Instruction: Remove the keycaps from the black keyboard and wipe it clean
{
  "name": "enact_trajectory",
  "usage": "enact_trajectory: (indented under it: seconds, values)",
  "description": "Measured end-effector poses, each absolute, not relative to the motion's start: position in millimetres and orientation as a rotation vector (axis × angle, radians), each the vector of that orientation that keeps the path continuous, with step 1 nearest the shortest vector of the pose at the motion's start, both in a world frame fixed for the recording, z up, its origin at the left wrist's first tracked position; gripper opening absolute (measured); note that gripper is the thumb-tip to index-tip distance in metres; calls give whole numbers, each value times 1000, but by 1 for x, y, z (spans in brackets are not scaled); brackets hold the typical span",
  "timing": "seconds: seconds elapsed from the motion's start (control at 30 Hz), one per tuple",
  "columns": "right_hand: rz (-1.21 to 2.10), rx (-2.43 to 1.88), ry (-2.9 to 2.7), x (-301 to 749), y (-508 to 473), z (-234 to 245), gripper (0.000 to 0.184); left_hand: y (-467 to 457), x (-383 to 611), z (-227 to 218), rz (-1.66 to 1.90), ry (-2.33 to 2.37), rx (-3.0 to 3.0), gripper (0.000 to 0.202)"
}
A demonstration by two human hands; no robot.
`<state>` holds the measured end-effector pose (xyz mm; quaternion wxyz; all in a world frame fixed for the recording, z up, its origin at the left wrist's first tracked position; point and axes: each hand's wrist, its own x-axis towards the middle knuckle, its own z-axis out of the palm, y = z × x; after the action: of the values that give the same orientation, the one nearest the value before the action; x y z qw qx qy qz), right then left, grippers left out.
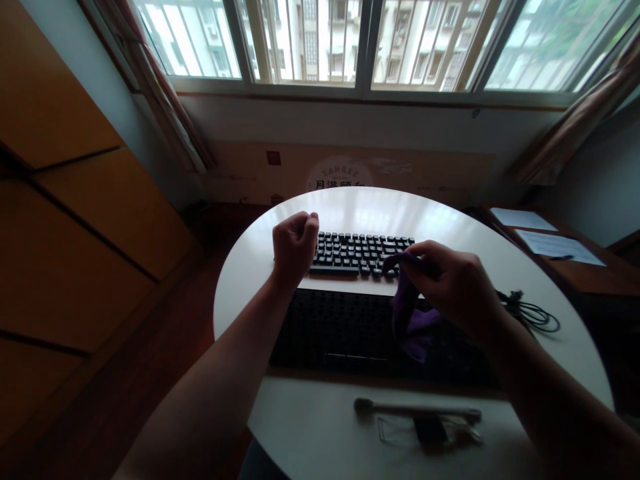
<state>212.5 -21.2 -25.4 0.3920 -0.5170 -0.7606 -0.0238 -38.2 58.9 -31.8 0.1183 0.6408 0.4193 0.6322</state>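
Note:
My left hand (296, 243) is closed in a fist over the left end of a black keyboard (350, 253), hiding that end. Whether the fist has anything in it is hidden. Between the thumb and fingers of my right hand (453, 277) is pinched a purple cloth (413, 320). One end of the cloth pokes out over the keyboard's right part, and the rest hangs down over a long dark panel (340, 327). That panel lies nearer to me than the keyboard, with faint rows like keys in it.
Both lie on a round white table (240, 267). Near its front are a thin rod with a thicker end (417, 408) and a clear object with a black patch (430, 430). A coiled black cable (533, 313) lies at right. Papers (560, 247) rest on a brown side table.

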Motion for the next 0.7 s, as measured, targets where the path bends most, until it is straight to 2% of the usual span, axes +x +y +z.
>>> enact_trajectory:
  seconds: [0.23,0.43,0.7]
  values:
    - [173,-1224,-2365,169,-35,-47,12,58,-35,-32,1810,1256,1893,43]
    - [201,-1107,-2578,152,-38,-62,17,57,-33,-33,1790,1246,1905,42]
    - [271,-975,-2716,159,-31,-53,24,57,-31,-35,1743,1227,1908,42]
